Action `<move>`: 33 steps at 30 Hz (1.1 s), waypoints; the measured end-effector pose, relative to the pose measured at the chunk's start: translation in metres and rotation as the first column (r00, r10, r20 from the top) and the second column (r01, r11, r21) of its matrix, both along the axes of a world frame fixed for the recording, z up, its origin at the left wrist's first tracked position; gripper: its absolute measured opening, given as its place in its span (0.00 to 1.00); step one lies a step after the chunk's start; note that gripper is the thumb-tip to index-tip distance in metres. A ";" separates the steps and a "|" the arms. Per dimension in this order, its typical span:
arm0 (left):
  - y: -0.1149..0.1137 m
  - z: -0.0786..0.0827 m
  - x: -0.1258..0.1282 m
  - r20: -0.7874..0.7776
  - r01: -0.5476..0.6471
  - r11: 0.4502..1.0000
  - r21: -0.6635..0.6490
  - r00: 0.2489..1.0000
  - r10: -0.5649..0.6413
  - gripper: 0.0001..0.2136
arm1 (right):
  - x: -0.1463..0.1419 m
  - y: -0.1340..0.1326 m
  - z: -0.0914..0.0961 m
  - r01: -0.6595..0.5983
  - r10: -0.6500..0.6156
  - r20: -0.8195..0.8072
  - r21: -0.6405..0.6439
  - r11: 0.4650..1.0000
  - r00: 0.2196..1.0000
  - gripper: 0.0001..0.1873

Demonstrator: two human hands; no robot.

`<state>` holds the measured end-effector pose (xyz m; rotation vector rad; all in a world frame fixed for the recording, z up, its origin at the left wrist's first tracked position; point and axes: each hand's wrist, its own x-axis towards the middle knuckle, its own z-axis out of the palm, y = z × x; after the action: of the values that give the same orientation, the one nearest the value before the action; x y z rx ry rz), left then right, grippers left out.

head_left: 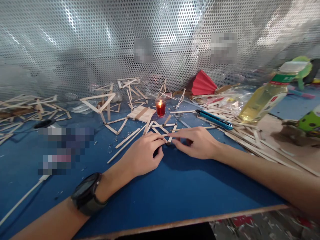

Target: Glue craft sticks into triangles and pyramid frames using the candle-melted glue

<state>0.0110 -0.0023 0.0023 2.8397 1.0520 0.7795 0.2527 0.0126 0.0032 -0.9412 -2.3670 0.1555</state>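
On the surface [187, 190], behind its front edge: stick frame [174, 129].
Left hand [143, 153]: curled, hold unclear.
Right hand [197, 143]: thumb and forefinger parted, hold unclear.
Joint [168, 143]: best kept steady.

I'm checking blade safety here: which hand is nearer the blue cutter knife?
Right. The right hand is just on the wearer's side of the blue cutter knife, apart from it; the left hand is farther off, to its left.
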 end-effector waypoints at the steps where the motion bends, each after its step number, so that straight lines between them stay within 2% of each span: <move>1: 0.000 0.000 0.000 0.002 0.006 1.000 0.006 1.000 -0.006 0.13 | 0.002 0.005 -0.001 0.074 -0.074 -0.037 -0.009 0.997 0.997 0.15; 3: 0.000 0.001 0.000 0.019 0.019 1.000 0.023 1.000 -0.019 0.13 | 0.007 0.016 -0.003 0.205 -0.206 -0.074 -0.029 0.978 0.976 0.13; 5: 0.000 0.005 0.000 0.067 0.039 0.997 0.070 0.997 -0.044 0.13 | 0.014 0.027 -0.005 0.270 -0.275 -0.088 -0.068 0.960 0.957 0.08; 6: 0.000 0.008 -0.001 0.102 0.047 0.993 0.112 0.993 -0.058 0.13 | 0.017 0.032 -0.005 0.300 -0.310 -0.109 -0.098 0.949 0.945 0.09; 8: 0.000 0.016 -0.003 0.182 0.026 0.974 0.225 0.981 -0.068 0.11 | 0.022 0.038 -0.005 0.365 -0.389 -0.172 -0.152 0.918 0.905 0.16; 10: 0.000 0.025 -0.007 0.263 -0.065 0.942 0.328 0.964 -0.026 0.09 | 0.026 0.040 -0.004 0.421 -0.453 -0.222 -0.179 0.889 0.863 0.24; 12: 0.002 0.031 -0.012 0.346 -0.205 0.910 0.360 0.935 0.074 0.07 | 0.028 0.039 -0.003 0.417 -0.454 -0.230 -0.191 0.888 0.861 0.27; 15: 0.009 0.030 -0.018 0.415 -0.362 0.896 0.258 0.879 0.235 0.08 | 0.029 0.038 -0.002 0.323 -0.361 -0.213 -0.193 0.927 0.908 0.23; 17: 0.016 0.024 -0.022 0.409 -0.399 0.903 0.159 0.859 0.307 0.11 | 0.029 0.039 -0.003 0.282 -0.313 -0.215 -0.163 0.945 0.925 0.18; 19: 0.022 0.018 -0.025 0.373 -0.394 0.917 0.066 0.862 0.343 0.12 | 0.029 0.040 -0.004 0.306 -0.329 -0.219 -0.135 0.943 0.919 0.17; 23: 0.026 0.012 -0.026 0.321 -0.371 0.928 -0.044 0.874 0.365 0.11 | 0.030 0.040 -0.003 0.408 -0.427 -0.183 -0.133 0.903 0.886 0.30; 25: 0.026 0.013 -0.026 0.318 -0.374 0.926 -0.043 0.874 0.368 0.12 | 0.030 0.040 -0.002 0.352 -0.368 -0.137 -0.125 0.928 0.920 0.30; 28: 0.026 0.014 -0.026 0.311 -0.326 0.945 -0.038 0.895 0.321 0.09 | 0.031 0.039 -0.001 0.125 -0.130 -0.068 -0.079 0.989 0.989 0.19; 30: 0.026 0.013 -0.026 0.303 -0.283 0.959 -0.029 0.911 0.279 0.07 | 0.032 0.040 -0.001 -0.007 0.006 -0.014 -0.075 0.997 1.000 0.18; 33: 0.027 0.012 -0.026 0.290 -0.265 0.964 -0.006 0.922 0.255 0.10 | 0.035 0.044 -0.002 -0.061 0.065 0.034 -0.100 0.993 0.997 0.14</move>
<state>-0.0154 0.0250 0.0138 2.5296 1.3910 1.1980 0.2877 0.0561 0.0008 -0.9233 -2.4434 0.2850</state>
